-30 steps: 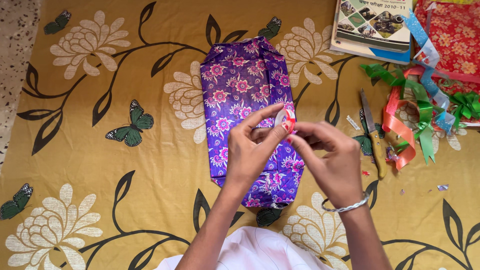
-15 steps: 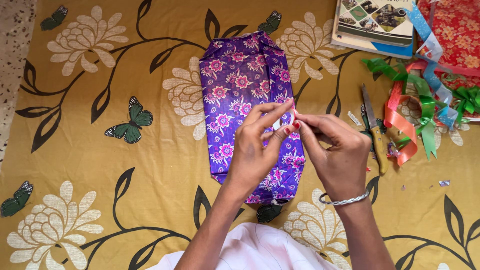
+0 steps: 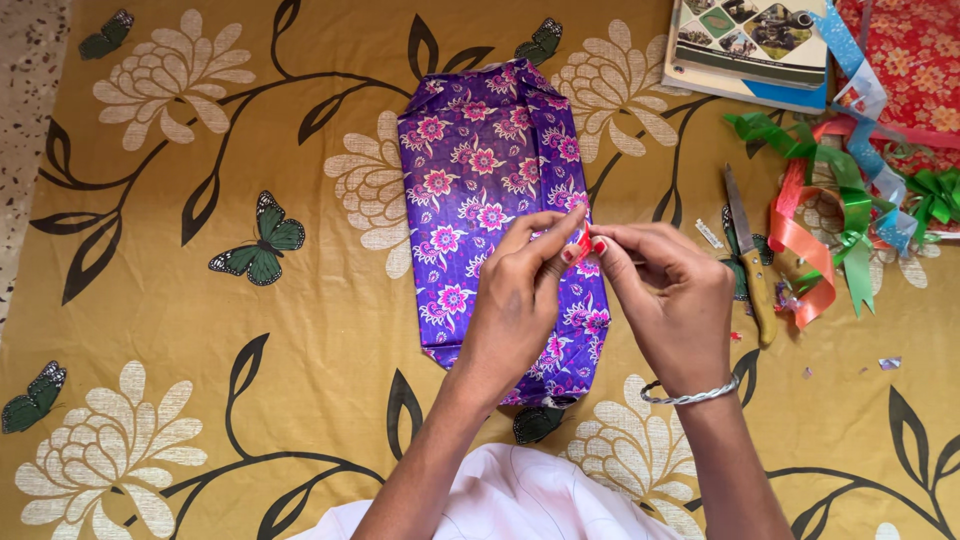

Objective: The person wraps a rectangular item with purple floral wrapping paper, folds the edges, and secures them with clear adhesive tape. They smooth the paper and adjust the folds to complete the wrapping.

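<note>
A parcel wrapped in purple paper with pink flowers (image 3: 478,170) lies lengthwise on a mustard sheet with flowers and butterflies (image 3: 250,330). Above its right half, my left hand (image 3: 520,300) pinches a small roll of tape with a red rim (image 3: 580,243), mostly hidden by the fingers. My right hand (image 3: 675,300), with a silver bangle at the wrist, has its fingertips at the roll's edge, pinching the tape end.
A knife with a yellow handle (image 3: 750,265) lies to the right of my hands. Green, orange and blue ribbons (image 3: 830,200) are heaped beyond it. A book (image 3: 750,50) and red flowered paper (image 3: 915,70) lie at the top right.
Both hands have sunk closer to the parcel. The tape roll, earlier seen face-on, is now turned edge-on and mostly covered by my fingers.
</note>
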